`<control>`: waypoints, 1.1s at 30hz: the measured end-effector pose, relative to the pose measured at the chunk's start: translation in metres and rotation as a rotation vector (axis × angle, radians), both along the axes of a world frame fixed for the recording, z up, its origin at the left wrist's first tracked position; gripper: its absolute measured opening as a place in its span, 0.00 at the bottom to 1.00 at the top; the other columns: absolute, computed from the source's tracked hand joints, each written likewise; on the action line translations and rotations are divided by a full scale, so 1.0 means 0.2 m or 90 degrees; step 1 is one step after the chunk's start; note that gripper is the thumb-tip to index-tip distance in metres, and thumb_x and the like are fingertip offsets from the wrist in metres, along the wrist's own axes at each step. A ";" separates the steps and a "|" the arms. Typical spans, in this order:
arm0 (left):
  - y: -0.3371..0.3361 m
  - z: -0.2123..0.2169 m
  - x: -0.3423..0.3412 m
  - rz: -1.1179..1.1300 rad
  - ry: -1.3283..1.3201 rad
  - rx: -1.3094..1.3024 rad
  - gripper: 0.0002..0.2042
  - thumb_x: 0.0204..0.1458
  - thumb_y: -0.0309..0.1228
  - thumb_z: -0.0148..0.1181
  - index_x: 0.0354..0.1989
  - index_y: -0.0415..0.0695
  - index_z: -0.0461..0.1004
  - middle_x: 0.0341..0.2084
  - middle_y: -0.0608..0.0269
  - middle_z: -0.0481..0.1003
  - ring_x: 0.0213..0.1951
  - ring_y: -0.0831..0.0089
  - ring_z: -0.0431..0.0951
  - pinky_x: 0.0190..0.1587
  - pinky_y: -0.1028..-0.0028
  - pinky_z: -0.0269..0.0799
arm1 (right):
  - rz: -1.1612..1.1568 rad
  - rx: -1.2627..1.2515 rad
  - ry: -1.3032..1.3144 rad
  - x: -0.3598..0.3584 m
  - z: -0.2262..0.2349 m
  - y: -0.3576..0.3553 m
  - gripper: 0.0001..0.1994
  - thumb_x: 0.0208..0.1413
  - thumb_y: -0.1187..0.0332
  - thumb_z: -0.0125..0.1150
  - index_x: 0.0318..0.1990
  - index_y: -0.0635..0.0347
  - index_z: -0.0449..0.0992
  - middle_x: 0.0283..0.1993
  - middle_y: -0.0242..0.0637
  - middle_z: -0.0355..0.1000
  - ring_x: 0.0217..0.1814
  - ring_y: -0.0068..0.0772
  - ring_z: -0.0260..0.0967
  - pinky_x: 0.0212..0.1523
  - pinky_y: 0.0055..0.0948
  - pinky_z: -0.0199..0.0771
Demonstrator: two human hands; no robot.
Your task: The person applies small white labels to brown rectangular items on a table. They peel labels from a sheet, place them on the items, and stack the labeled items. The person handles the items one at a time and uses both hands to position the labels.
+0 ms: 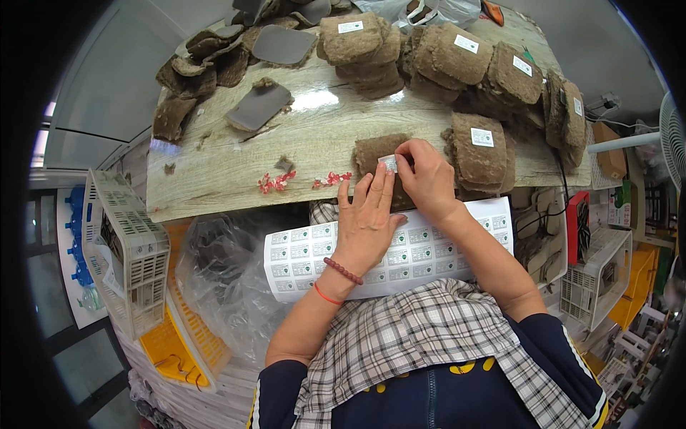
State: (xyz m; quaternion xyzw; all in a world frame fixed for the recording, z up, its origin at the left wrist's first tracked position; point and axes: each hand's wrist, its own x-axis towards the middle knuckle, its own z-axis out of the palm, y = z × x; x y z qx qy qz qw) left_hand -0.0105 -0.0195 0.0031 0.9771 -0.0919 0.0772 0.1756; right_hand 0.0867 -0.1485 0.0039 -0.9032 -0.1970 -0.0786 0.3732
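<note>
A brown fuzzy pad (371, 148) lies at the table's near edge in front of me. On it is a small white label (386, 164). My right hand (430, 179) is closed in a pinch at the label's right edge. My left hand (366, 222) rests with its fingers stretched out, the fingertips on the pad and touching the label's lower edge. Across my lap, under both forearms, spreads a white sheet of printed labels (300, 252). Just right of my right hand stands a stack of brown pads (471, 161) with a label on top.
More labelled stacks of pads (457, 61) line the table's back right. Loose grey-faced pads (261, 107) lie at the left. Red and white scraps (275, 183) sit near the front edge of the table (207, 171). Plastic crates (136, 250) flank me, beside clear plastic bags (221, 279).
</note>
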 end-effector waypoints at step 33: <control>-0.02 -0.11 -0.06 0.049 -0.014 0.030 0.43 0.48 0.45 0.68 0.72 0.49 0.53 0.73 0.55 0.48 0.73 0.59 0.46 0.72 0.51 0.35 | -0.134 0.023 0.285 0.14 -0.01 -0.01 0.20 0.41 0.61 0.74 0.42 0.57 0.78 0.45 0.38 0.75 0.48 0.41 0.74 0.47 0.40 0.73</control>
